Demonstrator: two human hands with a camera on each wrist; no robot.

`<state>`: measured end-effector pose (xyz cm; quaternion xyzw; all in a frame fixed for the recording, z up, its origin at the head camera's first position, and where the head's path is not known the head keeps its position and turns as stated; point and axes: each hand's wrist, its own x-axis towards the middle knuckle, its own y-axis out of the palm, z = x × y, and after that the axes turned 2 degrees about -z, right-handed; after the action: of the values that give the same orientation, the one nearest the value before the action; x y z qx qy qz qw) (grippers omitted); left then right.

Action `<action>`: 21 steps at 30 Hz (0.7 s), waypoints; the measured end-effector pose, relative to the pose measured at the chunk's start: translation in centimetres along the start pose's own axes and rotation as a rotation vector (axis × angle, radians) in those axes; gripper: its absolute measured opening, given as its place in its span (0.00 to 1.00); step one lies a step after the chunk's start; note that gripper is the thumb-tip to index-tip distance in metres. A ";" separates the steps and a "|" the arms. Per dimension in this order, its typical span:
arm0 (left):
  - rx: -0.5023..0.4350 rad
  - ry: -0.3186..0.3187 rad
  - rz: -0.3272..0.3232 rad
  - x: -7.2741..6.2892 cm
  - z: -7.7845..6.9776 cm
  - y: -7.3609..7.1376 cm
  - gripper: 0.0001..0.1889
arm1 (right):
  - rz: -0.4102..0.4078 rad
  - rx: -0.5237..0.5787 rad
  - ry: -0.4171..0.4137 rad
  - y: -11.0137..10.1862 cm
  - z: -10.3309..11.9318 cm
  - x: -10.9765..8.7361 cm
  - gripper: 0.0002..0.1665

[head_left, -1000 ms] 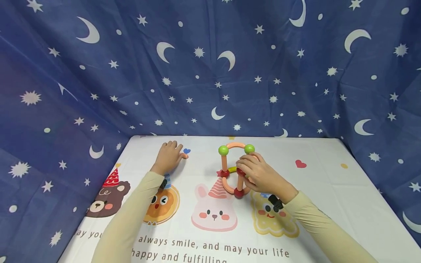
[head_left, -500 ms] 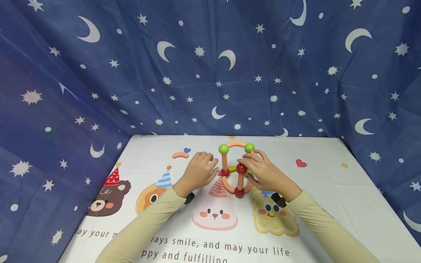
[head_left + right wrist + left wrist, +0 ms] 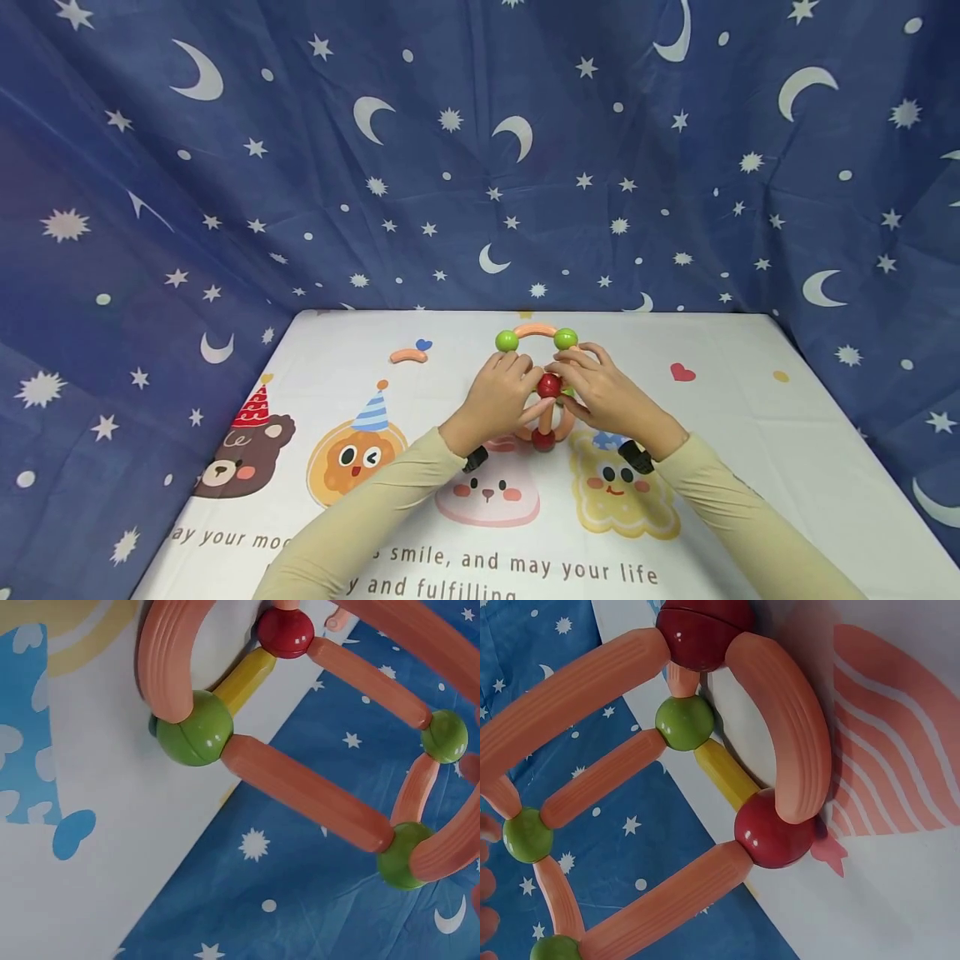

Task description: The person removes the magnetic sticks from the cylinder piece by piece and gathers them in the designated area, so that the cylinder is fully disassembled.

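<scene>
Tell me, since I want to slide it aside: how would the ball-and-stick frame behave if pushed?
The frame would probably move as one fairly stiff piece, since its glossy green balls join straight, unsagging orange sticks. A high push might tip it, as it stands upright. The shiny balls could feel slippery.

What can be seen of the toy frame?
The toy frame joins glossy green balls and red balls with ribbed orange rods, straight and curved, and one low yellow rod; it looks plastic. It stands upright on the white cloth. The right hand seems to grip it beside the upper red ball; whether the left hand touches it is unclear.
</scene>
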<state>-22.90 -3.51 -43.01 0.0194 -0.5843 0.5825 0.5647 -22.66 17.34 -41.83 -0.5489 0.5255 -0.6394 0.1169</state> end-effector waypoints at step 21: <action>0.033 0.001 0.084 0.3 -0.2 -0.6 0.25 | -0.007 -0.079 0.009 0.3 -0.7 -0.5 0.21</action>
<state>-22.47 -3.35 -42.47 0.0040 -0.5746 0.6153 0.5396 -23.18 18.02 -42.25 -0.5523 0.5488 -0.6210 0.0905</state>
